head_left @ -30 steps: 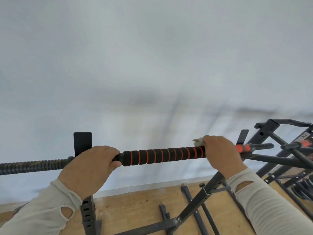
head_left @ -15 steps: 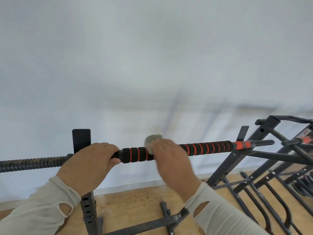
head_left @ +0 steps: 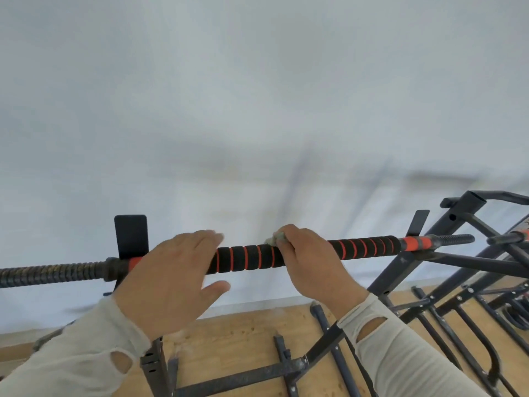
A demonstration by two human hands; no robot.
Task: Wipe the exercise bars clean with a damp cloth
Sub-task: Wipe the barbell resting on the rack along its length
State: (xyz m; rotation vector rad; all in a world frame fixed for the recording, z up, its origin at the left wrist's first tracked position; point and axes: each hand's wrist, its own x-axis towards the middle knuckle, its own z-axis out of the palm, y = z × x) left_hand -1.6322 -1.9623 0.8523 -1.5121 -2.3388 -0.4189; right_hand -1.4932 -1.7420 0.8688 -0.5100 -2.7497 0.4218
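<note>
Pale wall (head_left: 257,110) fills the upper view, wooden floor (head_left: 243,333) below it. I see the bar (head_left: 246,257) running level across the middle: black foam grip with orange rings, bare threaded metal at the far left, an orange collar near the right end. It sits on a black frame (head_left: 400,270) whose struts spread over the floor. Left hand (head_left: 169,276) released, fingers straight and lying over the foam, thumb hanging free underneath, apart from the bar. Right hand (head_left: 309,262) clenched round the bar at mid-length, grasping the cloth (head_left: 274,239) against the foam; only a pale wad shows past the knuckles. More dark racks (head_left: 501,282) stand at the right edge. Both forearms in light sleeves with thumb slits
</note>
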